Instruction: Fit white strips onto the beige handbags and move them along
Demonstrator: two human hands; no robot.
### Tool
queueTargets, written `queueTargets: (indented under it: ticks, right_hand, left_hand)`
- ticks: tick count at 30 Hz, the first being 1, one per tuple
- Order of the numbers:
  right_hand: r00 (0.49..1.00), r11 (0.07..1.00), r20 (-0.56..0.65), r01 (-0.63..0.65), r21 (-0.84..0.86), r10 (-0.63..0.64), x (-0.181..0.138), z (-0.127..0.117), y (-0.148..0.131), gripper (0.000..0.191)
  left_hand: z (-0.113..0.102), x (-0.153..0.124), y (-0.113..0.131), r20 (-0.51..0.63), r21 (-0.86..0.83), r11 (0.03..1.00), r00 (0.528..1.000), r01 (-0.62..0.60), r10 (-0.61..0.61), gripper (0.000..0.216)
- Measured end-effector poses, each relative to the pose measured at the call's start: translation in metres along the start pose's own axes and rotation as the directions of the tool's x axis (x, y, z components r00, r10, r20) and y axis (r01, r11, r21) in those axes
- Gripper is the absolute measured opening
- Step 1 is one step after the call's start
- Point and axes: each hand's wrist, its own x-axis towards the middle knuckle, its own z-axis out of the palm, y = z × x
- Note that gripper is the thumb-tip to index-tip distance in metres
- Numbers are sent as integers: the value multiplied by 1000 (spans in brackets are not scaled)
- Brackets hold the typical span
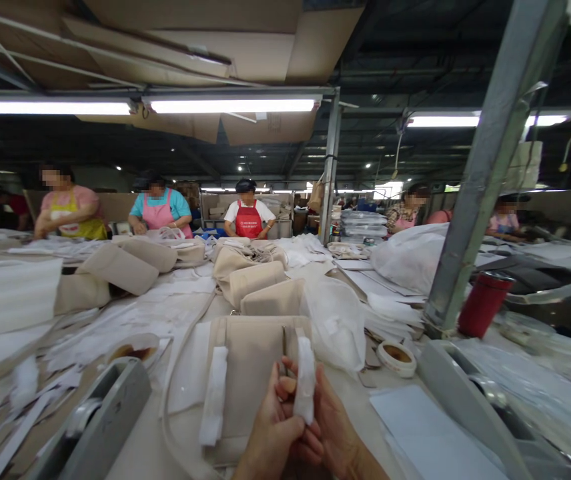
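Note:
A beige handbag [253, 373] lies on the table in front of me, its strap [168, 387] looping down on the left side. One white, soft padding strip [217, 387] covers the bag's left edge. At the right edge, my left hand [276, 423] has its fingers curled at a second white padding strip [305, 380]. My right hand [333, 420] closes around the same strip from the other side. Some fingertips are hidden behind the strip and each other. A thin dark zipper or cord runs above my left fingers.
Beige bags [260, 283] are piled beyond. Tape dispensers [100, 420] [485, 407] flank me. A tape roll [396, 358], white sheets [430, 427], a red cup [484, 303] and a metal post [485, 160] stand right. Several co-workers [249, 217] work across the table.

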Motion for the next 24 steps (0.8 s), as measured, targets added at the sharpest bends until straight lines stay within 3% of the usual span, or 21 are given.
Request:
queueTargets:
  ticks: [6, 9, 16, 21, 24]
  right_hand:
    - [982, 922, -9, 173, -346, -187, -14, 0, 2, 70]
    - [979, 880, 51, 198, -431, -196, -13, -2, 1, 59]
    - [990, 951, 109, 120, -285, -92, -16, -3, -6, 53]
    - [986, 898, 103, 165, -407, -134, -16, -1, -3, 65]
    - [992, 906, 73, 123, -405, -102, -14, -2, -2, 63]
  left_hand:
    - [1, 9, -12, -106, 48, 997, 992, -65, 70, 129]
    - [2, 10, -17, -130, 36, 996, 988, -84, 89, 134]
    - [1, 2, -5, 1, 101, 994, 999, -40, 41, 127]
    - [-1, 6, -12, -63, 98, 994, 996, -52, 58, 128]
    - [-3, 9, -15, -60, 111, 993, 997, -38, 44, 131]
